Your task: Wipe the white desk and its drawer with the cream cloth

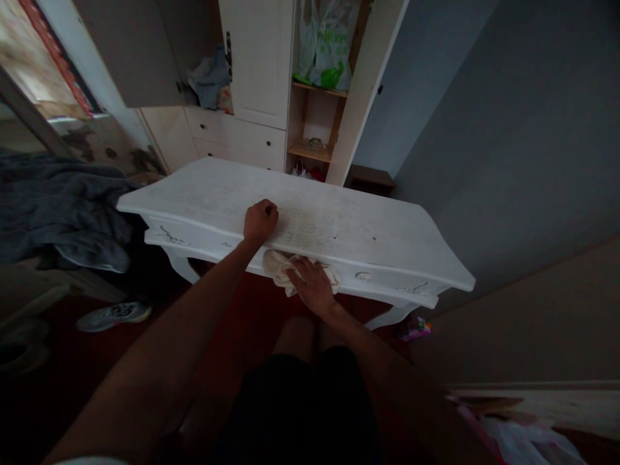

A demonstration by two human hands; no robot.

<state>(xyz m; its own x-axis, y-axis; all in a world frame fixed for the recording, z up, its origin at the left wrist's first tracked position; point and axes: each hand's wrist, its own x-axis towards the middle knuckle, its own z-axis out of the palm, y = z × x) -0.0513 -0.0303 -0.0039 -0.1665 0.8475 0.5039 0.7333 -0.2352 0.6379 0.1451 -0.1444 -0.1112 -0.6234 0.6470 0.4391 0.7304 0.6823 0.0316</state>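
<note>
A white desk point(349, 226) with a dusty, smudged top stands in front of me. My left hand point(259, 221) rests on its near edge with the fingers curled into a fist, nothing visible in it. Below the edge, my right hand point(312, 284) presses a crumpled cream cloth point(277, 265) flat against the desk's front drawer panel, fingers spread over the cloth. A drawer knob point(363, 276) sits just right of that hand.
A white wardrobe point(261, 64) with open shelves and plastic bags point(325, 45) stands behind the desk. Dark bedding point(58, 206) lies at left, with a sneaker point(113, 315) on the floor. A grey wall point(508, 142) runs along the right.
</note>
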